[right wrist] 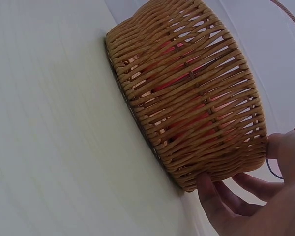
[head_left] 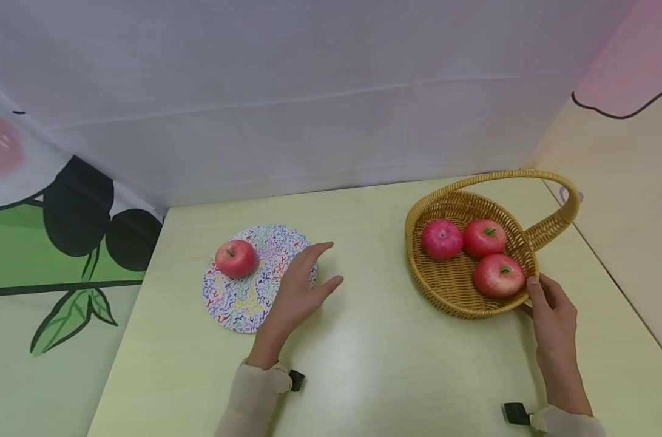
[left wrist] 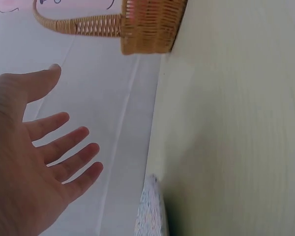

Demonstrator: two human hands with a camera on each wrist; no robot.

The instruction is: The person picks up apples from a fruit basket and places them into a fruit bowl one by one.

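My right hand (head_left: 554,318) grips the near right rim of a wicker basket (head_left: 453,285), thumb at the rim and fingers against the outer side. In the right wrist view the fingertips (right wrist: 209,194) press low on the woven wall (right wrist: 191,98). Inside lie two red apples (head_left: 485,238) and a darker pink round fruit (head_left: 442,239), all by the basket's right and back parts. My left hand (head_left: 298,291), fingers spread and thumb apart, hovers by the right edge of a colourfully speckled round plate (head_left: 243,309). A red apple (head_left: 236,259) sits on that plate's upper left.
Both stand on a pale wooden table (head_left: 363,364). The basket's tall arched handle (head_left: 554,227) leans out to the right. A pale cloth wall (head_left: 309,121) rises behind the table, and a printed panel (head_left: 63,243) is at the left.
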